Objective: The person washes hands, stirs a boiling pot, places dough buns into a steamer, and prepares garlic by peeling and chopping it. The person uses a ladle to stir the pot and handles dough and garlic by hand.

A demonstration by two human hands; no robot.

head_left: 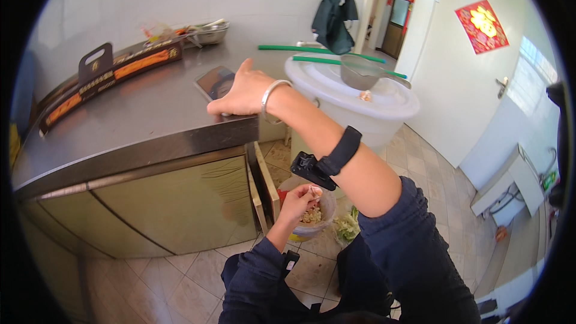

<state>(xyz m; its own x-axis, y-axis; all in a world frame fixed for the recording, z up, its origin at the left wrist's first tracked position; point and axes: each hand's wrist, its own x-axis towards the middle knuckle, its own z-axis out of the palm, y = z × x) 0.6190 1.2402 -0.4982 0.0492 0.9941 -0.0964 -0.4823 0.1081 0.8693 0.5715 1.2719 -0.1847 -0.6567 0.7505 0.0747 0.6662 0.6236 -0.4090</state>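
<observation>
Left hand (296,204) pinching a garlic bulb (315,192), right hand (243,92) spread at a phone (214,82)

The bulb sits between the left thumb and fingertips, over the bucket (324,228), in which pale cloves (311,215) lie. The right hand is splayed, clenched on nothing visible; whether its fingertips touch the phone, I cannot tell. The phone lies flat near the front right corner of the counter (150,96), so a clumsy sideways push could send it over that edge. The bulb's pinch looks light; with the other arm stretched out, it could slip into the bucket or onto the tiled floor (192,288). Farther out, a bowl (354,73) and a second bulb (365,95) rest on the tub's lid (324,87), inside its edge; leafy scraps (346,227) lie beside the bucket
</observation>
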